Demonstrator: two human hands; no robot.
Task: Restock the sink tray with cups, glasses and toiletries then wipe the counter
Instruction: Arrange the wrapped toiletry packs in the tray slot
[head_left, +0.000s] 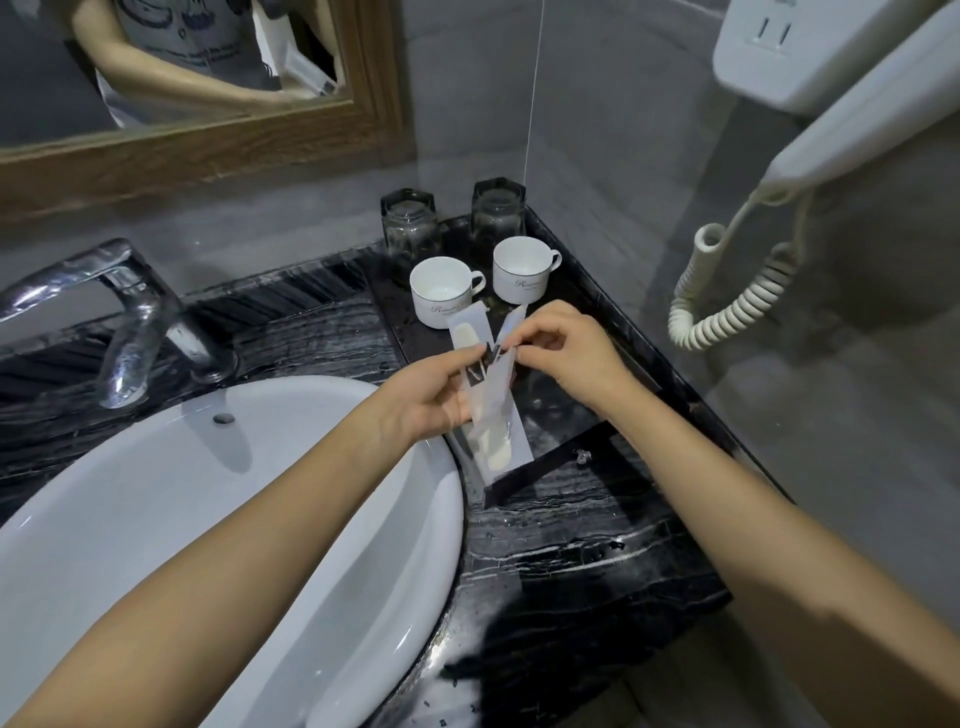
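Note:
A black tray (618, 332) sits on the dark marble counter (576, 545) in the right corner. At its back stand two upturned clear glasses (410, 228) (497, 214), and in front of them two white cups (442, 296) (520, 270). Over the tray's near half I hold flat white toiletry packets (496, 410) fanned apart. My left hand (428, 400) grips their lower part. My right hand (566, 348) pinches the top of one packet.
A white basin (156, 519) fills the left, with a chrome tap (130, 317) behind it. A wood-framed mirror (208, 150) hangs above. A wall hair dryer (841, 98) with a coiled cord (727, 306) hangs at the right, close to the tray.

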